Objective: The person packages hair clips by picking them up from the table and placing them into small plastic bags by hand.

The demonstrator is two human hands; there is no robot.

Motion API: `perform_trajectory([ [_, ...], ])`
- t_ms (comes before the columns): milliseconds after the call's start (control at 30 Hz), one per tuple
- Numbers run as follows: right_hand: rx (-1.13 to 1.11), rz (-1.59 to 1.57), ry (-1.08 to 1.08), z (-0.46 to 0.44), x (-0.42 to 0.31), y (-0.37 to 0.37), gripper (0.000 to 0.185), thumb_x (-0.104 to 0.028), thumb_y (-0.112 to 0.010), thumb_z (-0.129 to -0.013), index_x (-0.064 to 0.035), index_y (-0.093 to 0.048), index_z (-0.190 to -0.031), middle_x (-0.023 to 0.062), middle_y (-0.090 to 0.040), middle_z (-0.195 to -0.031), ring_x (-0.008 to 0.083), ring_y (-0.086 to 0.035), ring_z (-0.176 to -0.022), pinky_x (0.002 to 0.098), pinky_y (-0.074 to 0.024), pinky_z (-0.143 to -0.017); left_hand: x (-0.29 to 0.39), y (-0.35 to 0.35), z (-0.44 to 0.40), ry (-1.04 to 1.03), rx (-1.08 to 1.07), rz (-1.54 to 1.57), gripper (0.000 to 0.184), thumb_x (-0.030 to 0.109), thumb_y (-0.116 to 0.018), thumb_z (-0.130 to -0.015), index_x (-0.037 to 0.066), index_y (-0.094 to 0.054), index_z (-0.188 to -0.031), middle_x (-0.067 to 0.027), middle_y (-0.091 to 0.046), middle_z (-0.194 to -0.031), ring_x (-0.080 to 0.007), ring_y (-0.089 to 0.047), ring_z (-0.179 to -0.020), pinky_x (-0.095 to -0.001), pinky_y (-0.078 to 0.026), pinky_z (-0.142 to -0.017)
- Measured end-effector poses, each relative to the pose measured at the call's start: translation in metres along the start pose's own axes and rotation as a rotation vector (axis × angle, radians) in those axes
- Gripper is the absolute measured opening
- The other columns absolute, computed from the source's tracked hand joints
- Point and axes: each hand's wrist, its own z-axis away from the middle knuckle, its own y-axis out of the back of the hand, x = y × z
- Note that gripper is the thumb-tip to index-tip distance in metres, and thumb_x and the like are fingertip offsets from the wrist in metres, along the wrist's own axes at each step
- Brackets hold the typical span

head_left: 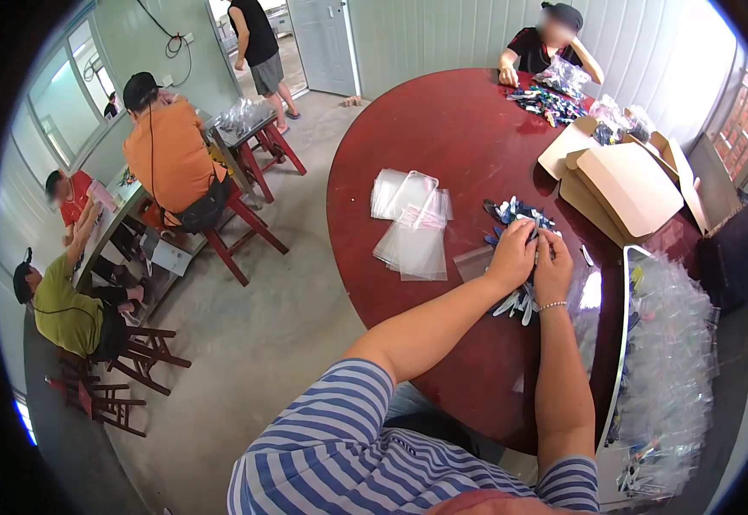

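Over a pile of small blue, white and dark pieces (518,302) on the red table (442,112), my left hand (514,253) and my right hand (552,264) meet, fingers bent and close together. A small dark piece shows between the fingertips; which hand grips it, and its exact shape, are too small to tell. A bracelet circles my right wrist. Left of my hands lie stacks of clear plastic bags (423,249). One light piece (587,256) rests just right of my right hand.
Open cardboard boxes (627,190) stand at the right, beyond a white-edged tray of filled clear bags (667,369). A person (535,51) sits across the table by another colourful pile (550,105). Other people sit or stand at the left, near stools (245,225).
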Motion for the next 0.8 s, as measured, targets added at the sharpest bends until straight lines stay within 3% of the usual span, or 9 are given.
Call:
perform_trajectory([
  [100,0.083,0.070,0.207,0.003,-0.005,-0.004,0.018,-0.011,-0.057,-0.092,-0.0006,-0.064,-0.105,0.0107,-0.065,-0.100,0.0196,-0.062,-0.093,0.0299,-0.0471,-0.084,0.014,0.001,0.000,0.032,0.018,0.082,0.033,0.003,-0.051,-0.088,-0.008,-0.052,-0.119,-0.0246,-0.055,-0.121,-0.0353,-0.053,-0.115,-0.0367,-0.042,-0.099],
  [233,0.106,0.089,0.257,0.006,-0.011,-0.005,0.019,-0.009,-0.055,-0.092,-0.0021,-0.063,-0.108,0.0104,-0.065,-0.101,0.0197,-0.062,-0.095,0.0300,-0.0469,-0.084,0.019,0.004,0.001,0.021,-0.005,0.126,0.035,0.003,-0.051,-0.089,-0.006,-0.050,-0.123,-0.0224,-0.054,-0.124,-0.0345,-0.053,-0.117,-0.0358,-0.041,-0.099],
  [433,-0.004,0.110,0.081,0.010,0.000,0.009,0.024,-0.008,-0.055,-0.092,-0.0035,-0.062,-0.114,0.0115,-0.065,-0.102,0.0211,-0.063,-0.091,0.0301,-0.0484,-0.081,0.018,0.017,0.005,0.044,-0.102,0.146,0.038,0.002,-0.054,-0.085,-0.003,-0.051,-0.123,-0.0186,-0.054,-0.121,-0.0299,-0.053,-0.114,-0.0337,-0.041,-0.098],
  [500,0.090,0.117,0.243,0.007,0.009,0.010,0.026,-0.006,-0.056,-0.090,-0.0040,-0.061,-0.116,0.0110,-0.065,-0.104,0.0193,-0.063,-0.092,0.0297,-0.0487,-0.081,0.021,0.021,0.006,-0.020,-0.097,0.084,0.040,0.003,-0.057,-0.084,-0.003,-0.052,-0.123,-0.0172,-0.055,-0.119,-0.0277,-0.055,-0.111,-0.0337,-0.043,-0.096],
  [633,0.134,0.096,0.111,0.010,0.000,0.016,0.027,-0.005,-0.058,-0.089,-0.0035,-0.062,-0.116,0.0105,-0.066,-0.102,0.0166,-0.063,-0.092,0.0291,-0.0489,-0.081,0.024,0.025,0.006,0.076,-0.134,0.191,0.041,0.003,-0.060,-0.082,-0.001,-0.053,-0.122,-0.0145,-0.056,-0.117,-0.0245,-0.057,-0.107,-0.0337,-0.045,-0.093],
  [767,0.124,0.078,0.088,0.002,0.015,0.029,0.024,-0.007,-0.062,-0.087,-0.0003,-0.065,-0.110,0.0024,-0.065,-0.087,0.0084,-0.056,-0.074,0.0243,-0.0461,-0.069,0.005,0.022,0.004,0.028,-0.045,0.099,0.040,0.005,-0.066,-0.080,0.004,-0.058,-0.119,-0.0094,-0.057,-0.108,-0.0159,-0.058,-0.096,-0.0286,-0.049,-0.082],
  [800,0.145,0.060,0.118,0.000,0.013,0.032,0.023,-0.007,-0.061,-0.088,-0.0006,-0.064,-0.110,0.0014,-0.064,-0.085,0.0072,-0.054,-0.072,0.0231,-0.0449,-0.066,0.009,0.027,0.000,0.098,-0.032,0.131,0.039,0.004,-0.066,-0.080,0.004,-0.059,-0.119,-0.0071,-0.058,-0.103,-0.0122,-0.058,-0.088,-0.0261,-0.049,-0.077],
])
